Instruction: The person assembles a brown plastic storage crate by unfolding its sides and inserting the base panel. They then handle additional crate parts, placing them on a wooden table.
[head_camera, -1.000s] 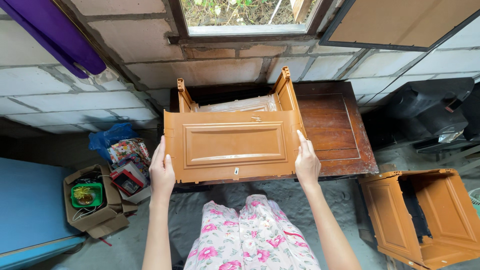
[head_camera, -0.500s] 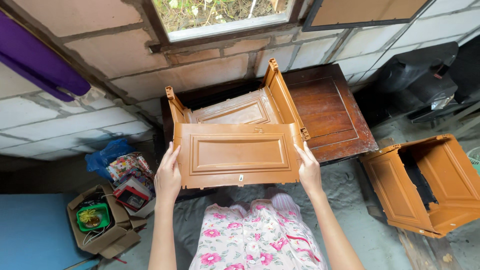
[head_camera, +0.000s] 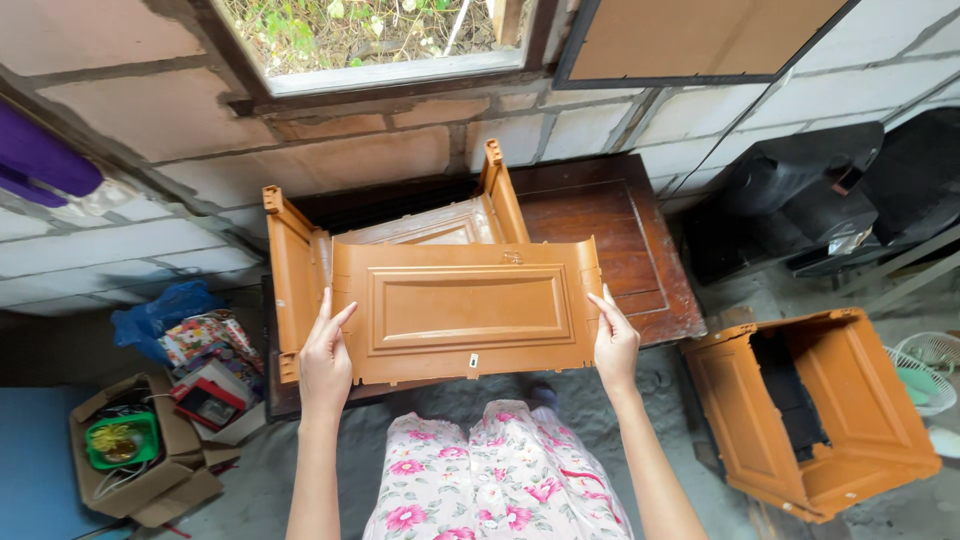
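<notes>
The dark wooden table (head_camera: 640, 250) under the window serves as the landmark. On its left part stands a partly built orange plastic cabinet (head_camera: 300, 270), two side walls upright with a lighter panel lying between them. In front of it, at the table's near edge, the orange front panel (head_camera: 470, 310) is held upright and level. The left hand (head_camera: 327, 358) presses its left edge with fingers extended, the right hand (head_camera: 613, 340) grips its right edge, fingers wrapped around. It looks like the fitting step: the panel's edges need lining up with the side walls before pressing home. Right of the table lies a second orange cabinet section (head_camera: 820, 410) on its side. The joints behind the panel are hidden, and the small mark at its lower edge is too small to make out.
</notes>
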